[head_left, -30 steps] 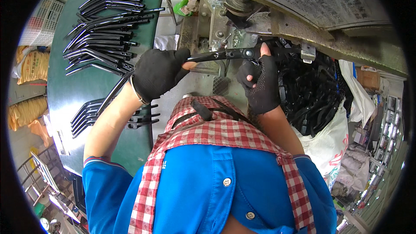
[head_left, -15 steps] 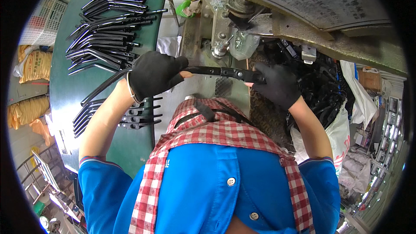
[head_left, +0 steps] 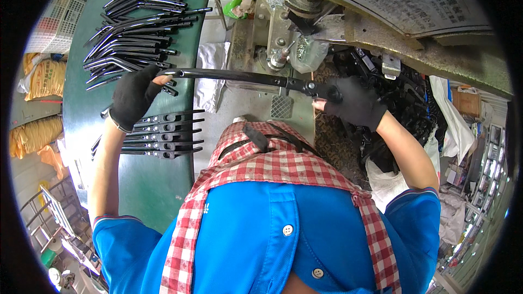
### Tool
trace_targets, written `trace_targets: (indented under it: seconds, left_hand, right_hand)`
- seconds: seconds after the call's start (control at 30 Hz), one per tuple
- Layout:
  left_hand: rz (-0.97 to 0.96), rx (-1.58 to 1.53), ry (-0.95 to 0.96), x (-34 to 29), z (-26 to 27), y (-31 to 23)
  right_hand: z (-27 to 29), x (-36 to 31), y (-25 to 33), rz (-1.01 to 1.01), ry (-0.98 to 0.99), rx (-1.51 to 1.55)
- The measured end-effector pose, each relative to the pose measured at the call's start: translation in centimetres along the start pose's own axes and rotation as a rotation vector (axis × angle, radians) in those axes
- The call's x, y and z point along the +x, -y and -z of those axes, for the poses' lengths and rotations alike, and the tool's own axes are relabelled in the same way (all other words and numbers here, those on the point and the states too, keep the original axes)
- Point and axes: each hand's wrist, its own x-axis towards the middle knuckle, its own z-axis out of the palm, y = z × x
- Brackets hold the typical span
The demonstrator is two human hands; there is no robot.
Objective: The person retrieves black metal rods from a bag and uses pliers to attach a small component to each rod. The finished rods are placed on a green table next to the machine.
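Note:
A long black metal tube point(head_left: 234, 75) spans the space in front of me, nearly level, sloping down slightly to the right. My left hand point(head_left: 132, 97), in a black glove with bare fingertips, is closed at its left end, over the table. My right hand point(head_left: 355, 104), gloved the same way and a little blurred, grips the flat black fitting point(head_left: 303, 87) joined to the tube's right end. Just below my left hand, several black tubes with fittings point(head_left: 169, 136) lie side by side on the green table point(head_left: 155, 188).
Several bent black tubes point(head_left: 128, 49) are piled at the table's far part. A press machine point(head_left: 280, 38) stands ahead, with a clear bag of small metal parts point(head_left: 308, 54). At right is a heap of black parts point(head_left: 403, 98). A foot pedal point(head_left: 281, 107) lies on the floor.
My left hand has slid leftward along the tube to its end. The tube has turned and shifted right, its left part now raised off the table side. My right hand moved slightly right.

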Motion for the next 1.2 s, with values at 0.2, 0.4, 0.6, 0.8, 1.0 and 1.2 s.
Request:
trace_targets:
  seconds: [0.2, 0.4, 0.6, 0.8, 1.0, 1.2]
  left_hand:
    - [0.091, -0.128, 0.052, -1.2, -1.7, 0.8]
    - [0.063, -0.144, -0.018, 0.7, -1.4, 1.2]
    - [-0.005, -0.139, -0.057, 3.9, -0.7, 1.9]
    - [0.004, -0.068, -0.084, 5.1, -0.4, 2.4]
    - [-0.014, -0.123, -0.015, 5.8, 1.2, 1.6]
    - [-0.037, 0.062, -0.083, 5.9, 0.8, 1.4]
  right_hand:
    - [0.1, -0.2, 1.4, 0.094, -0.356, -0.497]
    - [1.9, 1.7, 0.8, 0.043, -0.338, -0.352]
    - [2.9, 3.6, -2.5, -0.188, -0.08, -0.054]
    - [4.3, 4.4, -1.3, -0.107, -0.01, -0.198]
    - [5.6, 5.3, -0.7, -0.127, 0.134, -0.173]
    - [4.9, 6.2, -0.7, -0.211, 0.033, -0.377]
